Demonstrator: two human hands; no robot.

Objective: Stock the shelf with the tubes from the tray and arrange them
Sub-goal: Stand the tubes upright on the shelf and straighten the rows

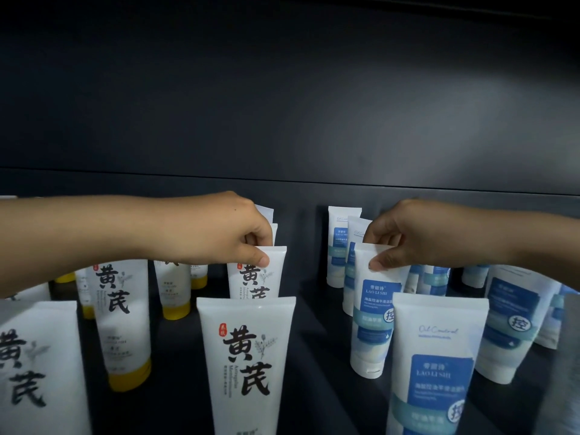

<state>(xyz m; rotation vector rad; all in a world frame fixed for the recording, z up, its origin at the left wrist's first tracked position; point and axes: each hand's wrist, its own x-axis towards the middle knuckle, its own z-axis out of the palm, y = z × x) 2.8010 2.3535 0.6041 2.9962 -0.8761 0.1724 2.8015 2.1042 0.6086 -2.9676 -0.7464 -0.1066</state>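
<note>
On a dark shelf (314, 340) stand white tubes in rows. My left hand (232, 233) pinches the top edge of a white tube with black characters (266, 281), second in a row; another such tube (248, 362) stands in front of it. My right hand (408, 237) pinches the top of a white tube with a blue label (373, 312), upright on its white cap. A blue-label tube (436, 365) stands in front and to the right of it. The tray is not in view.
Yellow-capped tubes with black characters (122, 321) fill the left side of the shelf. More blue-label tubes (514, 321) stand at the right and behind (339, 243). The dark back panel (282, 105) rises behind. A gap of bare shelf runs between the two middle rows.
</note>
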